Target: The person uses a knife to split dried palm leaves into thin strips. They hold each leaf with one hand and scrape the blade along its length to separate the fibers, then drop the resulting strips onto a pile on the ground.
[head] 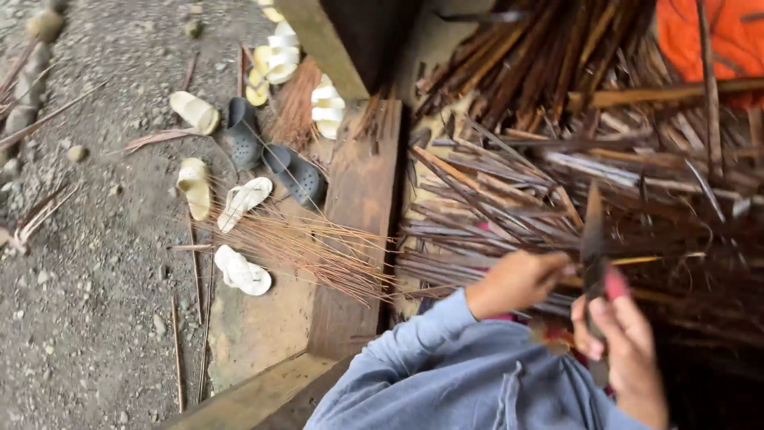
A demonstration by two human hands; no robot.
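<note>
Pale sandals (243,271) and dark clogs (296,173) lie on the gravel at left, beside thin loose fibres (318,251). The left hand (516,280) is closed on a leaf strip (629,260) over the stick pile (509,215). The right hand (629,350) is clamped on a knife (594,239), blade upward.

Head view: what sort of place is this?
Probably an open-sided rural work shed beside a gravel yard. Dried leaf stalks are heaped on its wooden platform, sandals lie on the gravel, and the right hand holds a knife.
</note>
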